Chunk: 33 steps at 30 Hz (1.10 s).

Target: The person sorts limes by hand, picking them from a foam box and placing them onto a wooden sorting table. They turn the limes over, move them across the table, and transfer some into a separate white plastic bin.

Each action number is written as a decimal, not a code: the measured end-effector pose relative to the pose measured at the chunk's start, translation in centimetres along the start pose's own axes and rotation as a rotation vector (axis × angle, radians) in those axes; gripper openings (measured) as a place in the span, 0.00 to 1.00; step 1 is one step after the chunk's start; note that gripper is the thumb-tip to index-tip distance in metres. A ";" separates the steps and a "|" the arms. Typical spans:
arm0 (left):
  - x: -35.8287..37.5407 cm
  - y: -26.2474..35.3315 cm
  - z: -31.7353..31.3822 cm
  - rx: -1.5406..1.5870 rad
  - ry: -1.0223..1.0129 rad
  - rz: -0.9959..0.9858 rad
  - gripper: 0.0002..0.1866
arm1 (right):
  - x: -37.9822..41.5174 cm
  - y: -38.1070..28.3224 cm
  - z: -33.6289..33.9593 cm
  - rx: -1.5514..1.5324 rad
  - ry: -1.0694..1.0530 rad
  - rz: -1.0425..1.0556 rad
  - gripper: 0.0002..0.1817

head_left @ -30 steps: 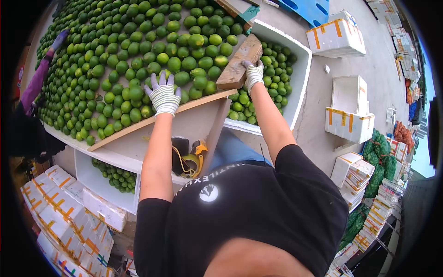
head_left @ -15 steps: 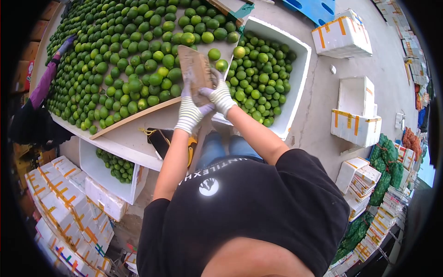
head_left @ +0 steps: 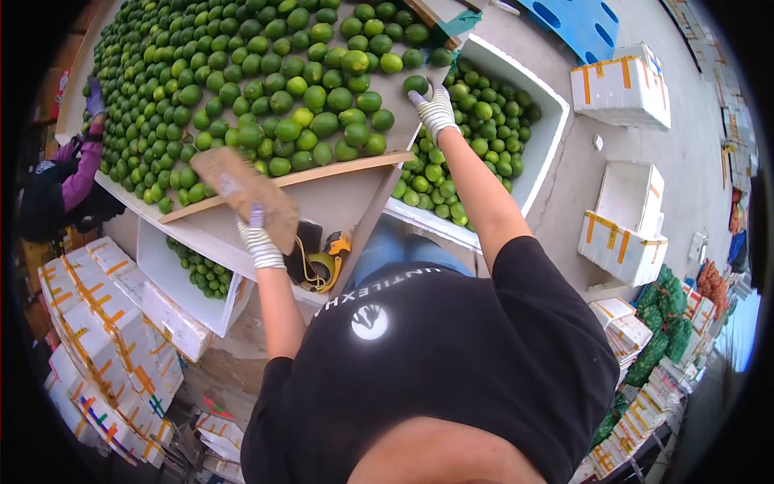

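Note:
My left hand (head_left: 256, 240), in a white striped glove, grips a piece of brown cardboard (head_left: 234, 184), blurred by motion, over the near edge of the heap of limes (head_left: 306, 98). Off to the right, my gloved right hand (head_left: 435, 111) reaches out with thumb and fingers apart. A single dark green lime (head_left: 415, 85) lies right at its fingertips, near the table's right edge. Beneath my right forearm stands a white foam box (head_left: 538, 149) filled with limes. A wooden strip (head_left: 314, 175) borders the limes on my side of the table.
A second foam box (head_left: 165, 262) with limes sits below the table at left. Tape and a dark item (head_left: 310, 235) lie in the table's corner. Another person's purple sleeve (head_left: 83, 173) shows at far left. Taped foam boxes (head_left: 619, 85) stand on the floor at right.
Both hands were together on the cardboard. My left hand has carried it left, while my right hand let go and moved right to the lime by the box.

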<state>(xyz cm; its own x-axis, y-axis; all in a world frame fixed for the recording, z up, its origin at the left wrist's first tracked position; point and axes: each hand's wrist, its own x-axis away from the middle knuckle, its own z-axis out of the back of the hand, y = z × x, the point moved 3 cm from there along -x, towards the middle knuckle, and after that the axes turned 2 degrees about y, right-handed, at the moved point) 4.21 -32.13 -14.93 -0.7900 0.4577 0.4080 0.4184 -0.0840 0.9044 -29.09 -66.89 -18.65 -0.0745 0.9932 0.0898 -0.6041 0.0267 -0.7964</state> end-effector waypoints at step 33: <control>12.5 5.5 8.4 -0.119 -0.242 0.425 0.45 | 1.2 -0.2 -3.1 0.338 -0.026 0.125 0.30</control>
<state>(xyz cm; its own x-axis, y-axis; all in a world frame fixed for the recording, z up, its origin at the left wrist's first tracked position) 0.41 -19.46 -5.92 -0.4286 0.5519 0.7154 0.6157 -0.4011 0.6783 -26.60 -65.37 -20.22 -0.1825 0.9829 0.0230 -0.8168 -0.1385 -0.5601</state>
